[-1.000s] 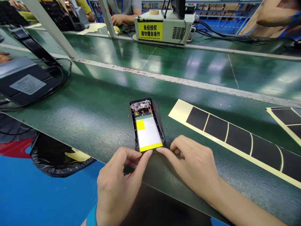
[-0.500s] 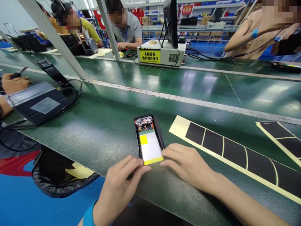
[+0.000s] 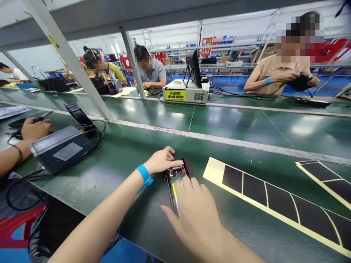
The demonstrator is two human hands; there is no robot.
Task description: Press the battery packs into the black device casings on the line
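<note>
A black device casing (image 3: 169,190) lies open on the green bench, with a circuit board and thin wires showing at its far end. My left hand (image 3: 161,160), wearing a blue wristband, is at that far end, its thumb reaching over the board and its other fingers beyond the edge. Over the white battery (image 3: 177,209) with yellow tape rests my right hand (image 3: 196,204), its fingers spread and palm down, covering most of it. To the right lies a cream backing strip (image 3: 215,171) with black rectangular pads (image 3: 253,188).
A grey-black box (image 3: 67,149) with cables stands at the left beside another person's hand (image 3: 35,128). A second pad sheet (image 3: 323,174) lies at the right. A metal post (image 3: 74,69) rises from the bench; a black-lined bin (image 3: 55,228) is below left.
My left hand has moved from the casing's near end to its far end. My right hand has gone from the near right corner onto the battery. The view has tilted up.
</note>
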